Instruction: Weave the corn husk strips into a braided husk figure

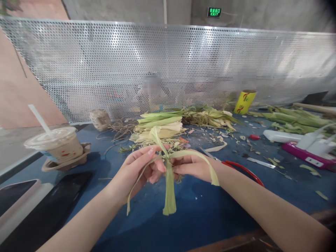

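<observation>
Between my two hands is a knotted strip of pale green corn husk (pixel 170 190), its ends fanning out from a central knot. One wide end hangs straight down, another curves over my right wrist, and a thin one droops past my left hand. My left hand (pixel 143 164) pinches it near the knot with thumb and fingers. From the other side my right hand (pixel 190 166) grips it, its fingertips partly hidden behind the husk. Red-handled scissors (pixel 245 171) lie beyond my right forearm, partly covered by it. Just past my hands is a stack of flat husks (pixel 160 126).
A lidded drink cup (pixel 59 145) stands in a cardboard holder at left, near dark phones (pixel 52 206). Twine (pixel 122 129), a yellow roll (pixel 244 102), a purple power strip (pixel 309 155), a blade (pixel 261 162) and husk scraps lie about. A perforated metal screen (pixel 105 59) closes off the back.
</observation>
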`<state>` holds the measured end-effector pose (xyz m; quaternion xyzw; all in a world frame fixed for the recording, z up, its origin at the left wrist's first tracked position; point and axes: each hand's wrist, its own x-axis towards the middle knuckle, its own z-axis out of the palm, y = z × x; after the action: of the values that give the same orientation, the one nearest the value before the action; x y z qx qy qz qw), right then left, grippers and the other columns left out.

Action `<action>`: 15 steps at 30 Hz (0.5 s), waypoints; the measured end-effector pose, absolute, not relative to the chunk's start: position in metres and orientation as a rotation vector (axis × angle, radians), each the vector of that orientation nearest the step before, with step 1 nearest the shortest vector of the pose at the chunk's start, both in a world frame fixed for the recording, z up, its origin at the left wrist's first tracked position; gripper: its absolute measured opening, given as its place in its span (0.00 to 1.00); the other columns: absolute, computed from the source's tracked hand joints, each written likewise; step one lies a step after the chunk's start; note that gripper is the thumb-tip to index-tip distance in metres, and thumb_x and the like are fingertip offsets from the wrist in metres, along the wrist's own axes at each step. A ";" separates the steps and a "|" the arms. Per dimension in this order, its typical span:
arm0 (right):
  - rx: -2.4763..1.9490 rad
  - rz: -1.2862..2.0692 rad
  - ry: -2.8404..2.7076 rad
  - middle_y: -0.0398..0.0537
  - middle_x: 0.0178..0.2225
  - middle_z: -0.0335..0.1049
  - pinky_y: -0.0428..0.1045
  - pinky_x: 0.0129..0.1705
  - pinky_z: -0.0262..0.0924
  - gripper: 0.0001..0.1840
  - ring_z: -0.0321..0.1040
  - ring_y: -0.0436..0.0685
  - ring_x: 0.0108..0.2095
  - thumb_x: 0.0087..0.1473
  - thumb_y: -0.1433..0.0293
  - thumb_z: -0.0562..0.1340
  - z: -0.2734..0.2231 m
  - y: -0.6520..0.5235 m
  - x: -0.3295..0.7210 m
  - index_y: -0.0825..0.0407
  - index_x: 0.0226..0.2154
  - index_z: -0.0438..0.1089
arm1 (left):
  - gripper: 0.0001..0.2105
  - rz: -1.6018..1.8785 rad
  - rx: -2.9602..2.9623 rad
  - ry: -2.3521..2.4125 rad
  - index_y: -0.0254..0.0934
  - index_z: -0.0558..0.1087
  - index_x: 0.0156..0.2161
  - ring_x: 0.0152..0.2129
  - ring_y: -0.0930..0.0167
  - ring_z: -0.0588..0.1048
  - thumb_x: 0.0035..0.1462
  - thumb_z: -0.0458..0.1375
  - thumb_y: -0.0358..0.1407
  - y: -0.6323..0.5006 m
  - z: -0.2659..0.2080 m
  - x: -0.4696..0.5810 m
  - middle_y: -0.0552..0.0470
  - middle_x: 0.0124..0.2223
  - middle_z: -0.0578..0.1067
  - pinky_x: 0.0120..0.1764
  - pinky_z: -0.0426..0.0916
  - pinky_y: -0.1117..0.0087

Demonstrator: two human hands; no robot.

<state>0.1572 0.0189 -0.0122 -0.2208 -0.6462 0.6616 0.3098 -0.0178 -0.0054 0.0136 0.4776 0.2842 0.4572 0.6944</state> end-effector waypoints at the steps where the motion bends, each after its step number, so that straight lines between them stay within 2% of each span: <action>1: -0.571 1.776 -1.702 0.41 0.23 0.65 0.45 0.32 0.58 0.07 0.62 0.46 0.25 0.44 0.79 0.55 -0.013 0.020 0.157 0.56 0.27 0.67 | 0.09 1.005 1.097 0.648 0.31 0.74 0.36 0.10 0.80 0.63 0.51 0.57 0.35 -0.006 0.014 -0.018 0.54 0.18 0.73 0.16 0.57 0.78; 4: -0.559 1.794 -1.702 0.43 0.23 0.64 0.46 0.33 0.57 0.08 0.61 0.48 0.26 0.42 0.79 0.53 -0.014 0.019 0.155 0.57 0.25 0.66 | 0.07 0.965 1.187 0.708 0.32 0.73 0.32 0.10 0.79 0.65 0.50 0.58 0.34 -0.007 0.014 -0.017 0.53 0.18 0.74 0.15 0.55 0.80; 7: -0.554 1.675 -1.777 0.45 0.28 0.67 0.49 0.38 0.58 0.07 0.64 0.51 0.31 0.46 0.76 0.55 -0.012 0.016 0.155 0.57 0.30 0.66 | 0.04 0.945 1.253 0.769 0.32 0.73 0.29 0.10 0.79 0.68 0.50 0.59 0.33 -0.009 0.012 -0.015 0.53 0.19 0.75 0.14 0.55 0.80; 12: -0.653 1.322 -1.814 0.46 0.34 0.67 0.48 0.38 0.60 0.14 0.65 0.51 0.35 0.47 0.73 0.60 -0.011 0.010 0.155 0.53 0.40 0.64 | 0.10 0.949 1.301 0.853 0.35 0.72 0.40 0.07 0.78 0.67 0.51 0.57 0.33 -0.010 0.010 -0.013 0.54 0.18 0.75 0.12 0.54 0.80; 15: -0.649 1.271 -1.820 0.46 0.34 0.67 0.46 0.35 0.62 0.10 0.66 0.51 0.33 0.47 0.73 0.60 -0.011 0.009 0.155 0.53 0.36 0.65 | 0.15 0.921 1.320 0.871 0.35 0.70 0.46 0.06 0.77 0.67 0.51 0.57 0.33 -0.011 0.012 -0.013 0.54 0.17 0.75 0.11 0.53 0.79</action>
<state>0.1549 0.0089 -0.0111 -0.2569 -0.7204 0.5029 0.4026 -0.0128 -0.0108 0.0117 0.5717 0.3774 0.3988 0.6096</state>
